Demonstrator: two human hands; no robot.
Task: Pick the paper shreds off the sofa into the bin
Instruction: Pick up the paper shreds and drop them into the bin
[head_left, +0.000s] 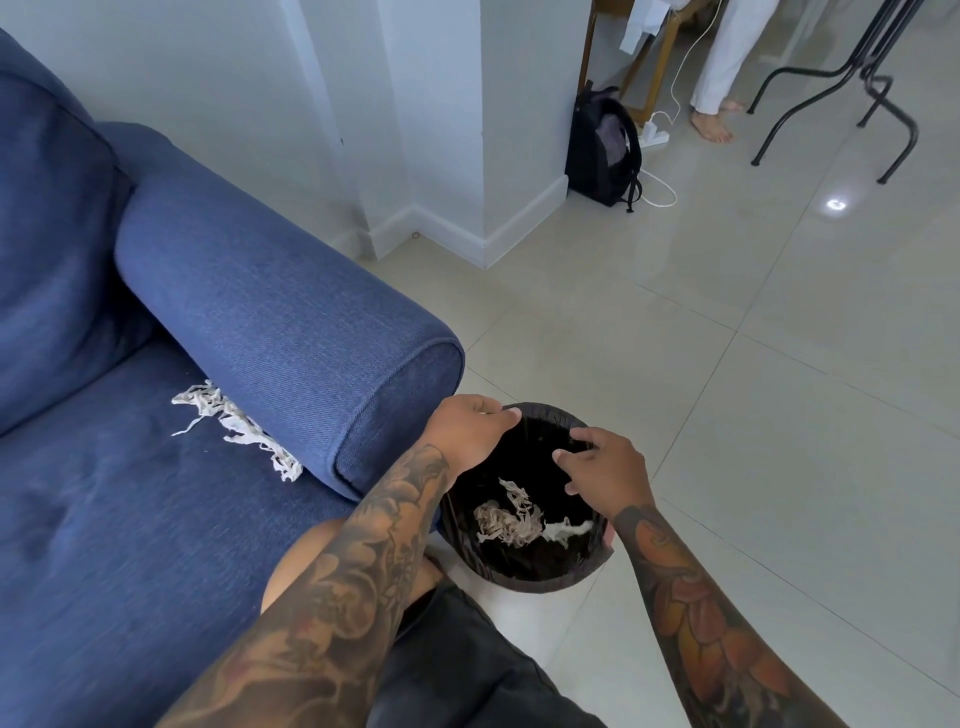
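A black-lined round bin (540, 571) stands on the floor beside the blue sofa (130, 519). A clump of pale paper shreds (511, 522) lies inside the bin. More white shreds (244, 428) lie on the sofa seat, tucked against the armrest (291, 322). My left hand (470, 431) hovers over the bin's far-left rim, fingers loosely spread, holding nothing. My right hand (605, 467) is above the bin's right side, fingers apart and empty.
A black backpack (602, 145) leans against the white wall corner, with a white cable and power strip (655, 136) beside it. A person's bare foot (712, 124) and black metal table legs (852, 88) are at the far right. Glossy floor tiles stretch to the right.
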